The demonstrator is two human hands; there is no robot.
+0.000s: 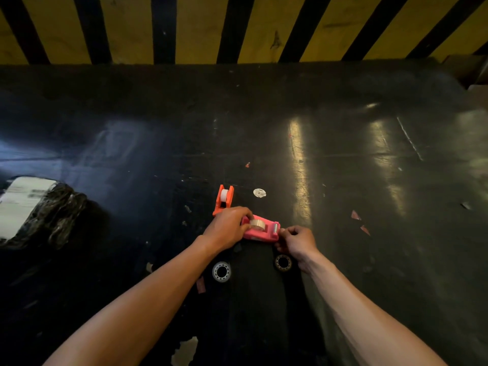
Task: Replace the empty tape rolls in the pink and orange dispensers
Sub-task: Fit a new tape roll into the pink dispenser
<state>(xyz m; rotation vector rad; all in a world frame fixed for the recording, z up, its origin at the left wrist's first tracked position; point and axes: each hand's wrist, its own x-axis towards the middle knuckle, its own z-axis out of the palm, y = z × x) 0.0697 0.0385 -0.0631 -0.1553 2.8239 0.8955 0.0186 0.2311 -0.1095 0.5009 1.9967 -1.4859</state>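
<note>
The pink dispenser (264, 232) lies on the dark table with a clear tape roll (258, 224) seated in it. My left hand (227, 228) grips the dispenser's rear end, fingers touching the roll. At the cutter end, my right hand (298, 240) has its fingers pinched together; what they pinch is too small to make out. Behind the left hand stands the orange dispenser (224, 200) with a white roll (224, 194) in it. Two empty roll cores lie nearer me: a whitish one (221, 271) and a brownish one (283, 262).
A black-wrapped parcel with a white label (31, 210) sits at the left. A small round white sticker (259, 193) lies behind the dispensers. Scraps of tape and paper (359, 221) dot the table. A yellow-and-black striped wall (200, 27) rises beyond the far edge.
</note>
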